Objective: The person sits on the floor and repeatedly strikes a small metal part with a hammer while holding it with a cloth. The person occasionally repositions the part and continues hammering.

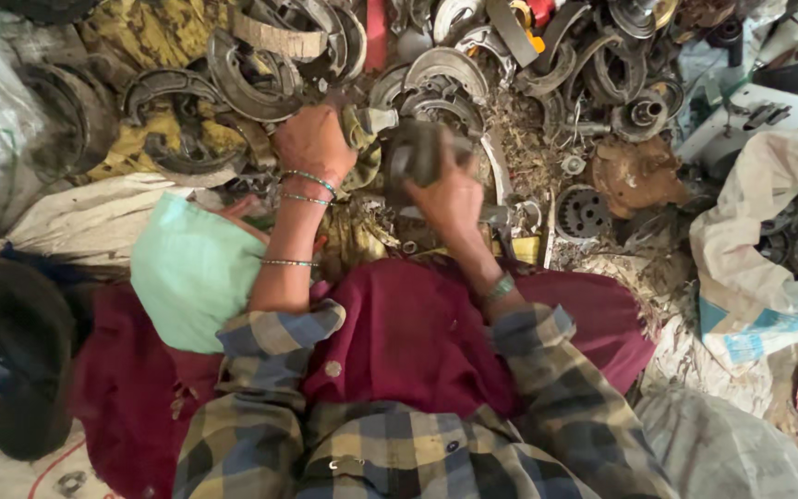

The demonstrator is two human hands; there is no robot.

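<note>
My right hand [450, 199] grips a dark, grimy metal part [415, 151], lifted above my lap and blurred. My left hand [314, 140] is closed just to the left of it, touching a dirty olive piece [358, 129] that runs toward the part; what it grasps is partly hidden. Both wrists wear thin bangles, and the sleeves are plaid. A maroon cloth [408, 323] covers my lap below the hands.
A heap of curved metal brake shoes [251, 74] and round scrap parts [584, 212] fills the ground ahead. A rusty disc [634, 176] lies at right. White sacks [750, 268] sit right and left, a pale green cloth [191, 268] and a black shoe [20, 360] at left.
</note>
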